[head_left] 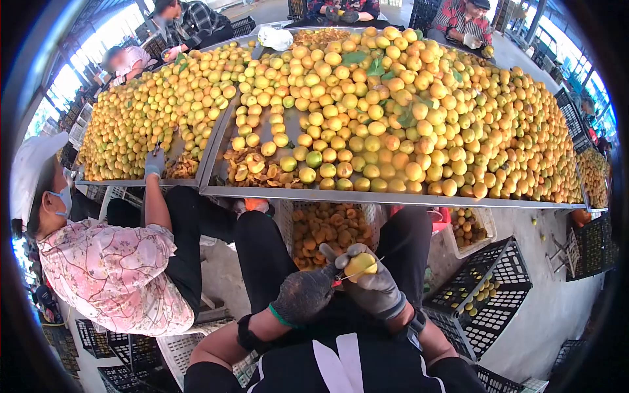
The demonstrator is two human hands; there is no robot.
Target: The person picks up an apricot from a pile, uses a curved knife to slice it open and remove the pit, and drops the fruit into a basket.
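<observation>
My left hand [304, 295], in a dark knit glove with a green cuff, is closed around a small knife. A bit of red shows by the fingers, and the knife's thin blade [360, 270] lies across a yellow apricot [360, 265]. That apricot is gripped by my right hand [377, 288], in a grey coated glove, close to the left fingertips. Both hands are above my lap. Just beyond them, between my knees, stands a pale crate [284, 223] holding many halved apricots [331, 229].
A metal-edged table [393, 198] carries heaped whole apricots [458, 124] and a pile of cut pieces [259, 171]. Close on my left sits a co-worker [118, 275]; others work across the table. Black crates [485, 295] stand on the floor at right.
</observation>
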